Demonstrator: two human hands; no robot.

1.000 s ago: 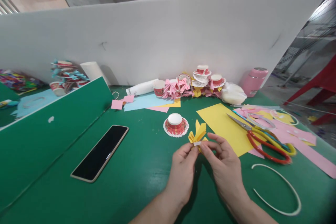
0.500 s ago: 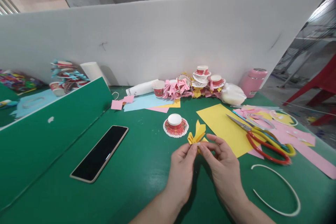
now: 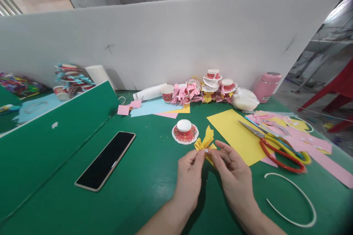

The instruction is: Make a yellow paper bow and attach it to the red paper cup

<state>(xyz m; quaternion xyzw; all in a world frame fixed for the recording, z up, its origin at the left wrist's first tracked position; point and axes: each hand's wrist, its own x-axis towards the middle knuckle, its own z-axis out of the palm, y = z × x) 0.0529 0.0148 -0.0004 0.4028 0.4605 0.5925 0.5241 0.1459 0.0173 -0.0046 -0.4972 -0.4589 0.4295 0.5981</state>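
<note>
A yellow paper bow (image 3: 205, 141) is pinched between my two hands above the green table, a small white piece showing at its middle. My left hand (image 3: 190, 172) grips the bow's left side with thumb and forefinger. From the right, my right hand (image 3: 234, 169) holds it near the white piece, its thumb and forefinger together and the other fingers loosely bent. Just beyond the bow sits a small hat-shaped paper cup (image 3: 184, 126) with a fringed red and white brim. To the right lies a yellow paper sheet (image 3: 234, 132).
Scissors with red handles (image 3: 286, 158) and others with yellow handles rest on the right, among pink paper strips (image 3: 317, 150). A white curved strip (image 3: 309, 200) lies nearer. A phone (image 3: 106, 161) is on the left. Decorated cups (image 3: 212, 77) and a pink flask (image 3: 267, 86) stand along the white partition.
The yellow bow has turned slightly and shifted left between my fingers, with its loops more spread. The white piece at its middle shows more clearly now.
</note>
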